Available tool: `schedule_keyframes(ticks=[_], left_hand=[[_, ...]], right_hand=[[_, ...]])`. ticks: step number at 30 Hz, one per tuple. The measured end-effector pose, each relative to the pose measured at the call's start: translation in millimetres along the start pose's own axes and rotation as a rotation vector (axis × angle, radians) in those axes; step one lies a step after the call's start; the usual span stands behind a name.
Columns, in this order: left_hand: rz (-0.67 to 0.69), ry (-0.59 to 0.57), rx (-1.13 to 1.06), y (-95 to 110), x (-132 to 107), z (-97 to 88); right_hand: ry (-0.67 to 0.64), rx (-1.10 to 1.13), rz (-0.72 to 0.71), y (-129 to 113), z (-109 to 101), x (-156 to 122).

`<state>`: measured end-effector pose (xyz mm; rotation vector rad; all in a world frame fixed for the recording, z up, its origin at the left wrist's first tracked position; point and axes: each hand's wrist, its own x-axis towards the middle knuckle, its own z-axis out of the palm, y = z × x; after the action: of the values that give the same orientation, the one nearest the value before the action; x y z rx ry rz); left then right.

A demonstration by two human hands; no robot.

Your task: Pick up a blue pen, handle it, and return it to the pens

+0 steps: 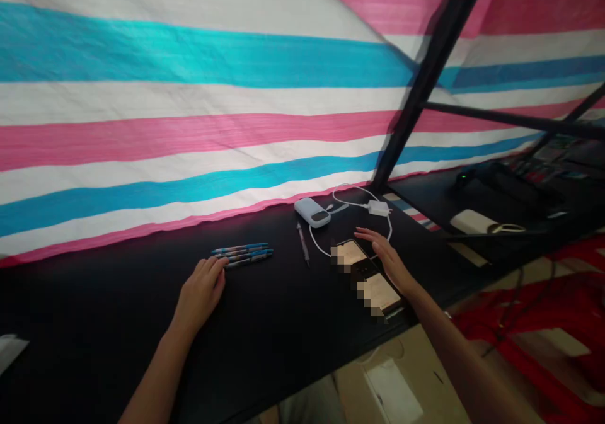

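My left hand [202, 286] rests on the black table at the left ends of several blue-and-grey pens [243, 255]. Its fingers are loosely bent, the fingertips touching the nearest pen ends without wrapping round them. The pens lie side by side in a row. My right hand [390, 263] is open, fingers stretched out, over the right edge of a smartphone [366, 269] with a lit screen; contact with it is unclear. Part of the screen is blurred into blocks. A single pen [303, 246] lies apart between the row and the phone.
Behind the phone are a white power bank [312, 212] and a white charger plug [378, 208] with a looping cable. A striped sheet [189, 121] hangs behind the table [265, 336]. A dark metal post [420, 90] rises at the right, near another table with a pale object [475, 222].
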<state>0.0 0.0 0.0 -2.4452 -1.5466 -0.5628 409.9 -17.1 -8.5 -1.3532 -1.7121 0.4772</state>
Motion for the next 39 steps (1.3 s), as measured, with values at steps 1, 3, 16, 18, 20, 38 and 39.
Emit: schedule_keyframes(ticks=[1,3,16,18,20,38,39], left_hand=[[0.006,-0.004,0.013,0.1,0.3,0.3],[0.014,-0.014,0.040,0.5,0.9,0.7],[-0.111,-0.004,0.097,-2.7,1.2,5.2],[-0.121,-0.018,0.087,-2.9,0.9,5.3],[-0.128,-0.023,0.080,-2.9,0.7,4.4],[-0.059,0.024,-0.146,3.8,-2.6,3.5],[-0.049,0.042,-0.163,3.7,-3.5,4.1]], right_hand=[[0.065,0.011,0.022,1.2,-0.6,-3.6],[0.181,0.004,0.083,2.1,-2.3,-15.8],[0.054,-0.528,0.130,-51.5,10.1,-100.8],[0.078,-0.547,0.110,-50.6,13.0,-96.9],[0.081,-0.543,0.112,-48.3,14.2,-93.0],[-0.057,-0.561,-0.303,-121.5,75.9,-1.8],[-0.155,-0.515,-0.336,-134.2,88.9,3.6]])
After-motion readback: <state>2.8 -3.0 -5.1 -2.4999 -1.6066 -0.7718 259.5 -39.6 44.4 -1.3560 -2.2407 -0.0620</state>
